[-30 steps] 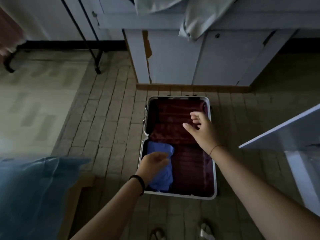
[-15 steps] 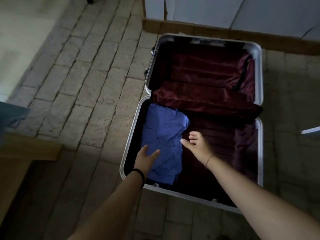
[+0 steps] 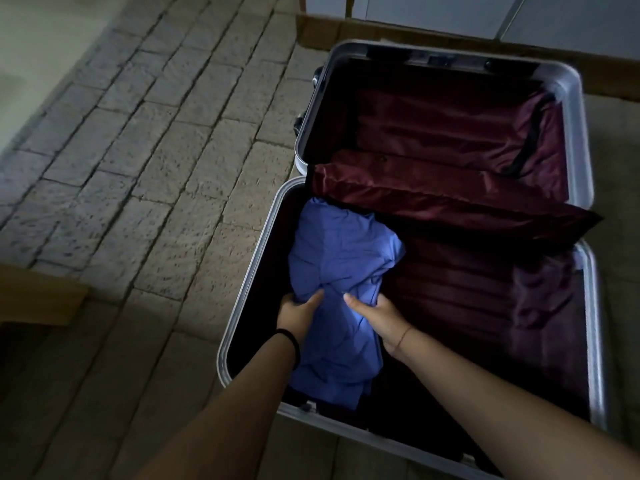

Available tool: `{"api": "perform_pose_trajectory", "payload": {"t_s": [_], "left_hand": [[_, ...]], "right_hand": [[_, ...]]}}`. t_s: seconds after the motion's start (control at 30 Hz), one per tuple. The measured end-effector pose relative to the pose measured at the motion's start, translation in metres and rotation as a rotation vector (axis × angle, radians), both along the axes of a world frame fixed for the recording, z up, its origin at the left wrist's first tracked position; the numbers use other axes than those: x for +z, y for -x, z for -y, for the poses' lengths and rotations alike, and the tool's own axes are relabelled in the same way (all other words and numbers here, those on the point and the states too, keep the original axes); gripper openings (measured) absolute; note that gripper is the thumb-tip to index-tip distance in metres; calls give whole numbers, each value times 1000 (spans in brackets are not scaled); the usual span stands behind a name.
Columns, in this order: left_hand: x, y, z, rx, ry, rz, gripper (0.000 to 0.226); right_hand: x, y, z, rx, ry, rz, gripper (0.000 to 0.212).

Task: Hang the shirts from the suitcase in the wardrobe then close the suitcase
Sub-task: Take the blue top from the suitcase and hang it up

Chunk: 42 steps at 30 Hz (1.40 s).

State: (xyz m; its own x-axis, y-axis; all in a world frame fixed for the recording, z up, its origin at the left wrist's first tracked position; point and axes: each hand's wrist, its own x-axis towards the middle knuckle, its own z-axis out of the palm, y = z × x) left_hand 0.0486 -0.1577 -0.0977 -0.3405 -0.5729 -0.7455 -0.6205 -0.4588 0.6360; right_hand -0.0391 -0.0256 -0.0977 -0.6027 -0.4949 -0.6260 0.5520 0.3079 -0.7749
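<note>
L hand (image 3: 298, 315) gripping, R hand (image 3: 379, 318) gripping, arms out fwd

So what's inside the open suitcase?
The suitcase holds a crumpled blue shirt on dark red lining, gripped by the left hand and right hand. Anything under the shirt is covered.

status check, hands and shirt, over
Left hand and right hand both gripping blue shirt. Shirt in open suitcase, near half. Nothing on top of it.

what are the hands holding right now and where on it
Both hold the blue shirt, which lies in the open suitcase. The left hand grips its left edge and the right hand its right edge, about midway along the bundle.
</note>
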Motion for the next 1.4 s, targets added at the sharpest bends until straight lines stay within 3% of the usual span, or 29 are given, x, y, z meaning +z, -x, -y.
{"api": "perform_pose_trajectory", "payload": {"t_s": [0.07, 0.2, 0.37, 0.53, 0.7, 0.83, 0.9, 1.0, 1.13, 1.27, 1.33, 1.4], "left_hand": [[0, 0, 1, -63, 25, 19, 59], [16, -3, 4, -114, 51, -34, 47], [119, -3, -7, -89, -75, -242, 11], [272, -2, -5, -207, 2, -180, 19], [455, 4, -10, -163, 19, -209, 27], [602, 7, -19, -105, 42, -277, 41], [667, 10, -24, -123, 51, -326, 52], [748, 16, -31, -185, 113, -460, 30], [827, 20, -43, -224, 152, -596, 17], [874, 9, -49, -323, 157, -595, 13], [887, -1, -51, -366, 184, -572, 35], [900, -11, -50, -365, 346, -441, 92]], "right_hand": [[2, -1, 3, -9, 39, 61, 30], [25, 7, -7, -43, 89, 104, 18], [118, 13, -20, -22, 137, 57, 19], [264, 12, -30, 10, 167, -19, 20], [447, 10, -38, 16, 217, 23, 60], [604, 17, -47, -1, 235, -20, 43], [682, 24, -49, -1, 268, -79, 55], [781, 34, -62, 69, 318, -183, 78], [870, 45, -85, 319, 268, -328, 76], [928, 45, -97, 443, 198, -441, 77], [952, 45, -100, 469, 179, -457, 80], [977, 45, -101, 504, 171, -485, 76]]}}
